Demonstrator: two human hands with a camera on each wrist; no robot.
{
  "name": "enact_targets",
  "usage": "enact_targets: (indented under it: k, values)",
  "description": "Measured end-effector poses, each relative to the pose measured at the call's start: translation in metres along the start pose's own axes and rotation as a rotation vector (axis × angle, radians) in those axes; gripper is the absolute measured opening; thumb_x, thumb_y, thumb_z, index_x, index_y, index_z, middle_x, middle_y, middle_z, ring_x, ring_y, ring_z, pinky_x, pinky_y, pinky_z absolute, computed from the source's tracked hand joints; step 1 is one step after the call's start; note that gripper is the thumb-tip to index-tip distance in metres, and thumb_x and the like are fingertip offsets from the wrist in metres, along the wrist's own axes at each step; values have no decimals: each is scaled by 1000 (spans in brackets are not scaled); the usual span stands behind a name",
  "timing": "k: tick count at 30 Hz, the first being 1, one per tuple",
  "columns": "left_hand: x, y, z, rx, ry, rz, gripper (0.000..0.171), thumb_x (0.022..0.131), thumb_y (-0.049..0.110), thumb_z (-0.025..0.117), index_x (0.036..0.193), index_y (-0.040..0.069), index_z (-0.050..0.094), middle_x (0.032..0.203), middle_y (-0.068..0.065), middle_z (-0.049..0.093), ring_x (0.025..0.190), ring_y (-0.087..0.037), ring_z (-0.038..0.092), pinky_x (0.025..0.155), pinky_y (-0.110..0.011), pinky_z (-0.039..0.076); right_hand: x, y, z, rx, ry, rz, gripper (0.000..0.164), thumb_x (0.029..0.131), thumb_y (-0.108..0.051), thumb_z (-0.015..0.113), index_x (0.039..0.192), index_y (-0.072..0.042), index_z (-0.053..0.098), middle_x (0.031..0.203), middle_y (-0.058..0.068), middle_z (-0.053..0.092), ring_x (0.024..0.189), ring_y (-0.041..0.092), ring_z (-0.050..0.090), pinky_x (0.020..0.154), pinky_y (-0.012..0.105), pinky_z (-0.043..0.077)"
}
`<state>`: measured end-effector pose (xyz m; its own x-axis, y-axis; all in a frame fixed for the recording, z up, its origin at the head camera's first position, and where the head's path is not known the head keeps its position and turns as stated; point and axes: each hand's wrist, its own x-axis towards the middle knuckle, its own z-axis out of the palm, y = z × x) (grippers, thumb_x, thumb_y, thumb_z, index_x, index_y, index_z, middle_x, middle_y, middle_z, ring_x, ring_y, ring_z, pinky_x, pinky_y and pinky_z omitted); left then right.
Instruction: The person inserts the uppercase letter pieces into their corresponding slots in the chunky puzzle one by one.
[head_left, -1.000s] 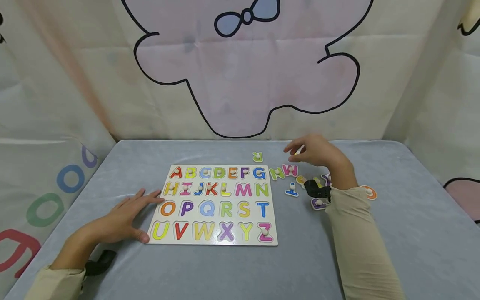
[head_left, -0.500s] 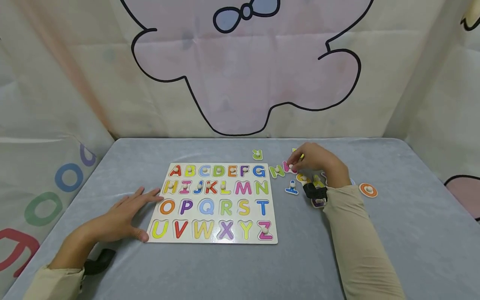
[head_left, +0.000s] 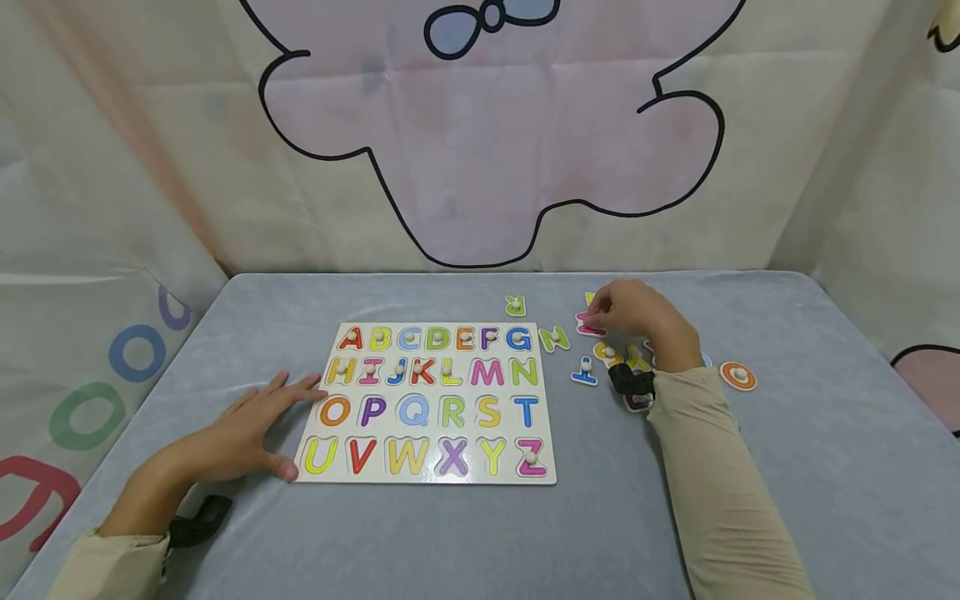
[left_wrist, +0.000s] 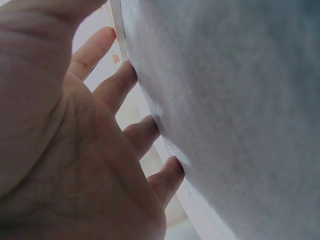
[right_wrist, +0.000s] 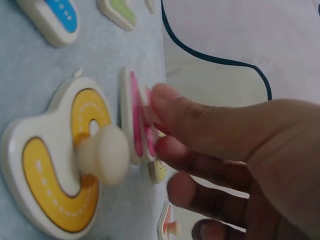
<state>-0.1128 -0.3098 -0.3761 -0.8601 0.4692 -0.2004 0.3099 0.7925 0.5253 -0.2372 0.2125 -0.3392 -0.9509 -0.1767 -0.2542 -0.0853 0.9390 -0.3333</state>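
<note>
The white alphabet board lies on the table, with letters filling its upper rows, a Z piece at lower right, and bare printed slots elsewhere. My left hand rests spread at its left edge, thumb at the near corner; the left wrist view shows the fingertips down on the cloth. My right hand pinches a pink letter M piece between thumb and forefinger, right of the board. In the right wrist view that M piece stands beyond a yellow S piece, its knob hidden by the fingers.
Loose around the right hand are a green N piece, a blue T piece and an orange O piece. Farther back lies a green R piece. Several others are partly covered by the right wrist. A curtain hangs behind the table.
The right hand has come down onto the pink M piece, taken hold of it and shifted it slightly right and back, away from the green N. The left hand stays put.
</note>
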Motion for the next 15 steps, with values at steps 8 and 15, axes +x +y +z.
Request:
enact_targets:
  k: [8,15]
  values:
    - [0,1,-1,-12,-8,-23,100,58,53,86,144,23,44,165,-15,23,150,-55,5,111,-75,6,-3,3,-3,27,9,-11,18,93,-24,69,102,-9,74,99,9,71,93,26,58,80,40,50]
    - [0,1,-1,-1,-2,-7,101,57,53,86,143,23,45,164,-15,25,149,-55,7,111,-75,8,-4,6,-3,56,19,-76,18,92,-11,70,109,-8,75,110,13,73,102,30,60,94,51,50]
